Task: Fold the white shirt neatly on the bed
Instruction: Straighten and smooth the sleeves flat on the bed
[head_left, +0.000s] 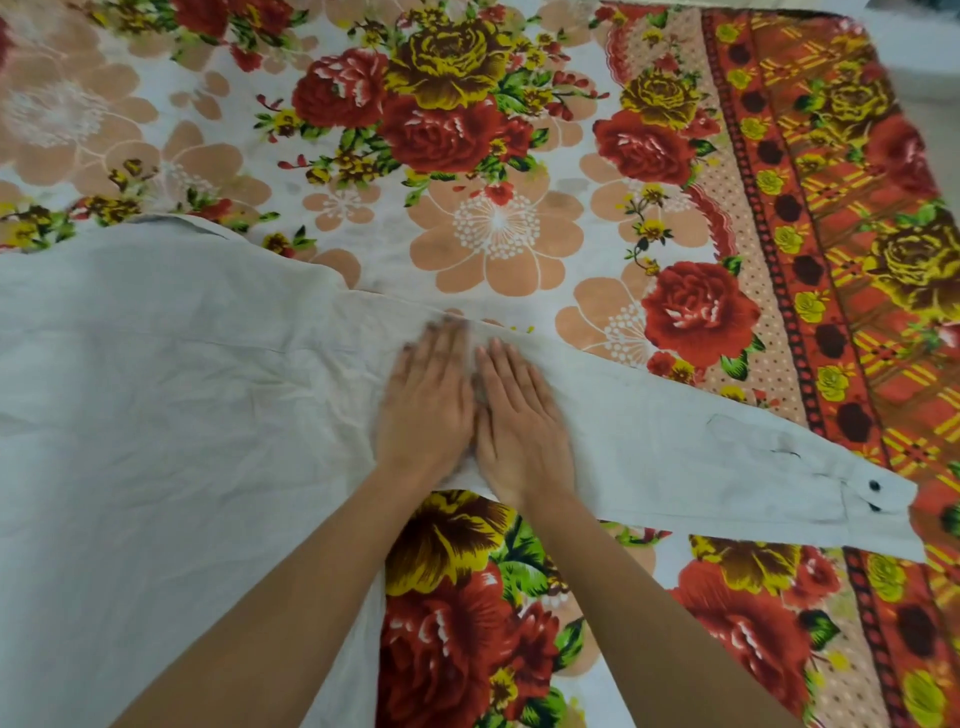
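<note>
The white shirt (156, 415) lies spread flat over the left half of the bed. Its long sleeve (701, 457) stretches out to the right and ends in a cuff with two dark buttons (878, 499). My left hand (423, 405) and my right hand (519, 421) rest side by side, palms down and fingers flat, on the sleeve close to where it joins the shirt's body. Neither hand grips the cloth. The left hand's fingertips are blurred.
A floral bedsheet (493, 156) with red and yellow roses covers the bed. Its orange patterned border (831, 260) runs along the right side. The bed's far right corner and a strip of pale floor (919, 47) show at the top right.
</note>
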